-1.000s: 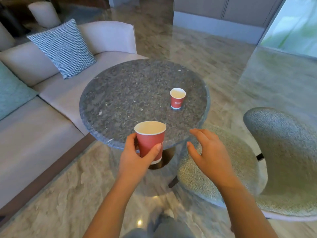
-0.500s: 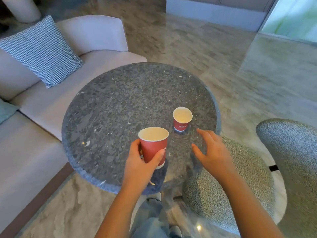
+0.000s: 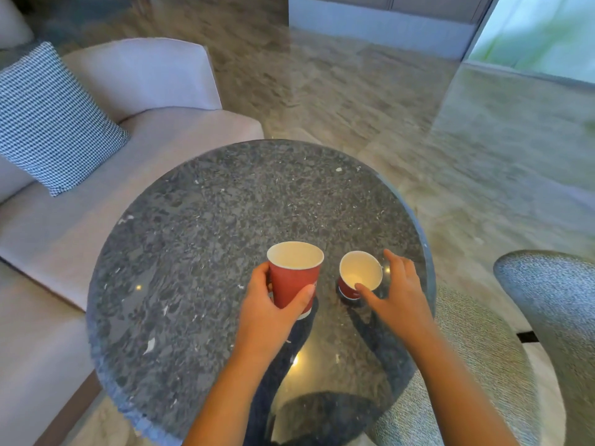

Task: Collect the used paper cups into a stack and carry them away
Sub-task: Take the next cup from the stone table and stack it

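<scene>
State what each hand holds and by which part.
Left hand grips the larger red paper cup by its side wall. Right hand holds nothing yet; its fingers bracket the smaller cup.

The far and left parts of the round table [image 3: 225,252] are left bare for passage. The near right part is taken up by a standing cup [image 3: 360,272] and a held cup [image 3: 294,281], gripped by the left hand [image 3: 273,312], with only a narrow gap left between them. The standing cup is hemmed at its near and right sides by the spread right hand [image 3: 397,294], close to the table's edge, and the table itself is bounded by a sofa [image 3: 145,162] on the left and a chair [image 3: 483,342] on the right.
</scene>
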A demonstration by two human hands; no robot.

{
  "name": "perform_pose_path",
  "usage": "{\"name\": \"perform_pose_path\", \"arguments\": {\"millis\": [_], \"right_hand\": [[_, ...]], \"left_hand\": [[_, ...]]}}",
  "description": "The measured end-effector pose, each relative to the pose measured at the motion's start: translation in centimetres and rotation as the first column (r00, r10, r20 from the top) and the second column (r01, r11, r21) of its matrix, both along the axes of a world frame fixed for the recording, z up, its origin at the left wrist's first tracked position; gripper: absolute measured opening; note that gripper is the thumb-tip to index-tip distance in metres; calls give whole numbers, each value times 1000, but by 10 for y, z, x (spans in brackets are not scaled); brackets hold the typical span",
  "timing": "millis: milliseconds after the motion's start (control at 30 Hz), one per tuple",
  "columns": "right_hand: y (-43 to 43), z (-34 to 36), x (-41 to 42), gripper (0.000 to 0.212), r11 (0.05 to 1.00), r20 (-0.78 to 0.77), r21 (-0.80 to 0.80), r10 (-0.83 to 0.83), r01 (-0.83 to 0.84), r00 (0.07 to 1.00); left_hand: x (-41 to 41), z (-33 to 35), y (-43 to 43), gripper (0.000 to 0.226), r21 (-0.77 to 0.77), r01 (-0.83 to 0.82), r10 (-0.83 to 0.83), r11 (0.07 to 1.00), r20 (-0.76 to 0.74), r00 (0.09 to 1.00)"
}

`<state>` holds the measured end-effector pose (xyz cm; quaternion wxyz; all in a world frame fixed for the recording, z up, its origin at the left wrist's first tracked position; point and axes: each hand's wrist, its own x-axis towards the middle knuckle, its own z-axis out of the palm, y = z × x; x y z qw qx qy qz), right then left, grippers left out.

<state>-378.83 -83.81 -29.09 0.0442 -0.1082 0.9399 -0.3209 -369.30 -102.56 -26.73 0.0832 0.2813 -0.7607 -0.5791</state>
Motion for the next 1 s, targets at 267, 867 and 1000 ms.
{"name": "perform_pose_path", "arguments": {"millis": [267,867,1000], "right_hand": [[-8,-17,-12,94,1000,103,26,-6,4,995],[-10,-9,-17,80,996,53,-85,-21,25,998],[-8,8,-20,80,980,3,-191,-55,55,998]], "left_hand": [[-19,-10,-7,73,-30,66,-64,997,51,997],[-25,-10,-19,61,29,184,-185,982,21,983],[-25,-11,-20,61,-68,245,-243,967,32,969]]}}
